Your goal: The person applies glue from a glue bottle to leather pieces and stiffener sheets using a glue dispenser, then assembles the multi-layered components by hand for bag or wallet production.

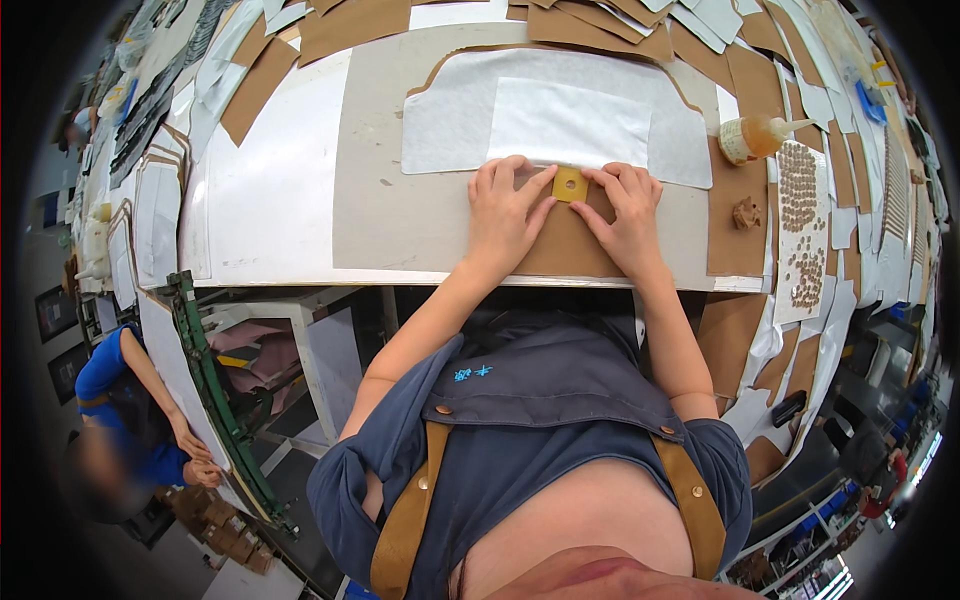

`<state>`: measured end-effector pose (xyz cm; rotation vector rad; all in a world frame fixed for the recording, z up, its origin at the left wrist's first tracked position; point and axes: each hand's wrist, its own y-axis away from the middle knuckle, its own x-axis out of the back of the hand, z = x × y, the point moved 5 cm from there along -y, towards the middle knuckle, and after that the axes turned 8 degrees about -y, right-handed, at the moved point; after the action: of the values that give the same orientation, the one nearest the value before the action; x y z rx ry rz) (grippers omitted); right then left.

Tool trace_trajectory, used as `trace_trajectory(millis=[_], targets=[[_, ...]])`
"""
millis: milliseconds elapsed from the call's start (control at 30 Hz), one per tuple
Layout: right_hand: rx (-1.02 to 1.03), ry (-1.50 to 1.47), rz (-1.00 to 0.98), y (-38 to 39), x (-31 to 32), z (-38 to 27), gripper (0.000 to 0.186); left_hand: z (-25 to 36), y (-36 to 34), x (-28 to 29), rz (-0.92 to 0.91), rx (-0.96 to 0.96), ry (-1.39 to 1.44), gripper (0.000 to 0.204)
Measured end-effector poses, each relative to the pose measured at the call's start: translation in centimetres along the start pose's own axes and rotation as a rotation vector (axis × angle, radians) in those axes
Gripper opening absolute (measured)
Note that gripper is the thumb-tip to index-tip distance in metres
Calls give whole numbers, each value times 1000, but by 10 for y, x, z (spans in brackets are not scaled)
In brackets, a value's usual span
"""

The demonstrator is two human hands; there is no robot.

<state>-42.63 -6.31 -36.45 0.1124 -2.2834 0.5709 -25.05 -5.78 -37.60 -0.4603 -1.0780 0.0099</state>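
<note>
A small yellow square plate (571, 194) with a round spot or hole at its centre lies near the upper edge of a brown sheet (568, 245). My left hand (505, 215) pinches its left side between thumb and forefinger. On the opposite side, the thumb and forefinger of my right hand (628, 215) close on it too. Just beyond my fingers spreads a large whitish panel (450, 115) with curved upper corners and a brown border. A brighter white rectangle (570, 118) is on its middle, its lower edge by the plate.
To the right, a squeeze bottle (748, 140) of amber liquid lies tilted near a crumpled brown lump (746, 213). Many small round brown pieces cover a white board (800, 230). Brown sheets (350, 28) are piled at the back. At left, a person in blue (150, 400) works nearby.
</note>
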Motion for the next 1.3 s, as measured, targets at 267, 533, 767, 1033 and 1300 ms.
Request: trace_trajectory(millis=[267,533,767,1033,1300], targets=[[-7,-18,-24,0,2,-2,43,-1,-3,-2,-12,-58,129,46],[-6,33,-27,-2,-5,3,42,2,-3,-3,-21,-90,134,45],[-10,18,-34,-2,-3,1,41,3,1,-3,18,-84,15,35],[-30,0,-55,-1,-3,3,41,5,0,0,22,-73,-63,33],[-37,-1,-55,-1,-3,5,41,5,0,-2,17,-86,-80,33]])
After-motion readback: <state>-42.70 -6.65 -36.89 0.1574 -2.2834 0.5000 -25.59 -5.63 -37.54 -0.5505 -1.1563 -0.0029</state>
